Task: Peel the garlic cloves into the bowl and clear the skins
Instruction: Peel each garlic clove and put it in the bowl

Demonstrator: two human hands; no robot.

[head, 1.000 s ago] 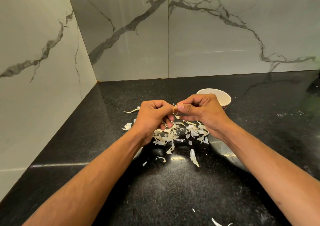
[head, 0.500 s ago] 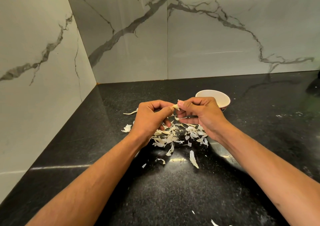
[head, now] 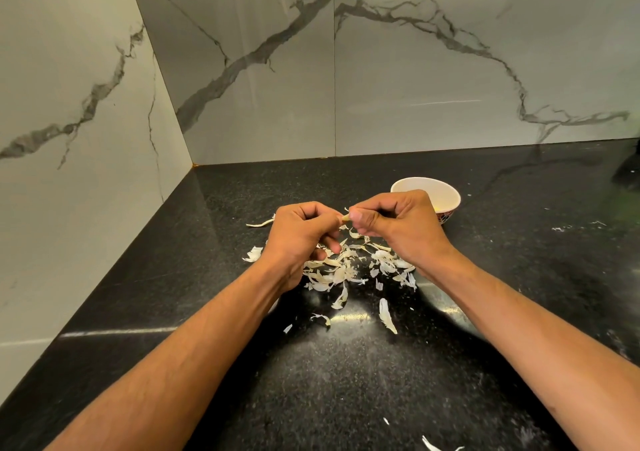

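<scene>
Both hands shifted slightly; left hand (head: pixel 298 232) and right hand (head: pixel 398 224) pinch one pale clove (head: pixel 345 218) above papery skins (head: pixel 341 270)

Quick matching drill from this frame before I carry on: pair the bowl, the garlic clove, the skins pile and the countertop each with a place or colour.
Things:
1. bowl
2. garlic clove
3. skins pile
4. countertop

Descriptions:
A. black and speckled
B. pinched between the left hand and the right hand
C. behind the right hand, white inside
D. scattered below both hands

Pairs: 1-C, 2-B, 3-D, 4-A
</scene>
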